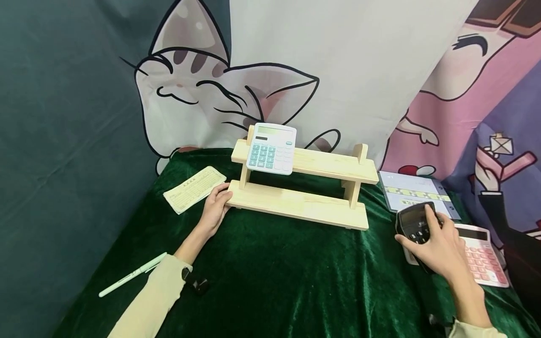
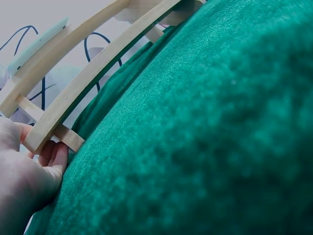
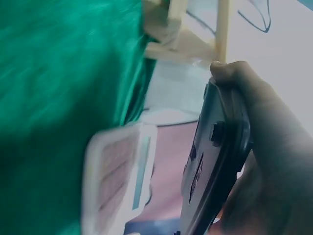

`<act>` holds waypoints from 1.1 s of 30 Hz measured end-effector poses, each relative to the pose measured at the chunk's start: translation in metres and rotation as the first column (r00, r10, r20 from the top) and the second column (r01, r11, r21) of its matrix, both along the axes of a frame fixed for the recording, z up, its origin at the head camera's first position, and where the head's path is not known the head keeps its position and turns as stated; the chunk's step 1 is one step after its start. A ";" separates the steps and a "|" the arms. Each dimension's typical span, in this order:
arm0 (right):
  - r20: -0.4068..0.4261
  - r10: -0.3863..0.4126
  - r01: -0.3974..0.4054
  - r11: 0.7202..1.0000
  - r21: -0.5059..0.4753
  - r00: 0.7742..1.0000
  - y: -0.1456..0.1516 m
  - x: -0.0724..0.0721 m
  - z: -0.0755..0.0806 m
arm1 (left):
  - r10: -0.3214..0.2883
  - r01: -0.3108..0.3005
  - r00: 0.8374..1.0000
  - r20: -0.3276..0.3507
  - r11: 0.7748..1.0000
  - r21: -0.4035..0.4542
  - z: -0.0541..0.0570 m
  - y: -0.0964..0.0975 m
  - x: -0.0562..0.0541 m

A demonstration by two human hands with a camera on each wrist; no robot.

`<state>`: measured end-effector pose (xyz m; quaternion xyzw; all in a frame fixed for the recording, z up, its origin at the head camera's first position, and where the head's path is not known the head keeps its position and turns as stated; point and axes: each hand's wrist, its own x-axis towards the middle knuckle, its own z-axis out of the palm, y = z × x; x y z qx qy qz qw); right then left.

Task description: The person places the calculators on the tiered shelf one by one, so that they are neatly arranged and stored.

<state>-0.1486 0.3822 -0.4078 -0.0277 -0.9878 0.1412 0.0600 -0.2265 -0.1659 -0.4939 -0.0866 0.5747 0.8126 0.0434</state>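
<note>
My left hand (image 1: 216, 209) grips the left end of the lower plank of a two-tier wooden rack (image 1: 296, 199). In the left wrist view, fingertips (image 2: 59, 155) curl beneath the plank's end. A white calculator with blue keys (image 1: 272, 149) leans on the rack's upper tier at its left. At the right, my right hand (image 1: 441, 246) holds a black calculator (image 1: 413, 220) by its edges, tilted. Below it lies a pink-and-white calculator (image 1: 482, 256), partly covered from the head view. The right wrist view shows the black calculator's back (image 3: 208, 147), apart from the pink one.
A blue-grey notebook (image 1: 414, 192) lies behind the pink calculator. Left of the rack is a cream printed pad (image 1: 194, 189); a pale green pen (image 1: 133, 274) lies near the left forearm. Dark green velvet cloth (image 1: 287, 281) covers the table, with a cartoon-printed curtain (image 1: 351, 61) behind.
</note>
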 end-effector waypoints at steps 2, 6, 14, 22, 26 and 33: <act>-0.019 0.009 -0.009 1.000 -0.023 1.000 -0.009 -0.006 0.004 | -0.004 0.004 1.000 -0.008 1.000 0.003 0.001 0.000 0.000; -0.036 0.017 -0.020 0.997 -0.077 0.999 -0.029 -0.021 0.012 | -0.001 0.001 1.000 -0.006 1.000 0.000 0.002 -0.003 0.000; -0.119 0.037 -0.058 0.983 -0.172 0.992 -0.066 -0.049 0.025 | -0.011 0.011 1.000 -0.004 1.000 0.002 0.006 -0.005 0.000; -0.164 0.054 -0.093 0.966 -0.239 0.985 -0.093 -0.063 0.030 | 0.000 0.000 1.000 0.001 1.000 0.017 0.002 0.000 -0.003; -0.176 0.052 -0.094 0.967 -0.238 0.983 -0.097 -0.065 0.037 | -0.009 0.009 1.000 -0.001 1.000 0.019 0.001 0.003 -0.002; -0.188 0.039 -0.093 0.954 -0.286 0.981 -0.104 -0.069 0.048 | 0.004 -0.004 1.000 0.000 1.000 0.010 0.001 0.004 -0.001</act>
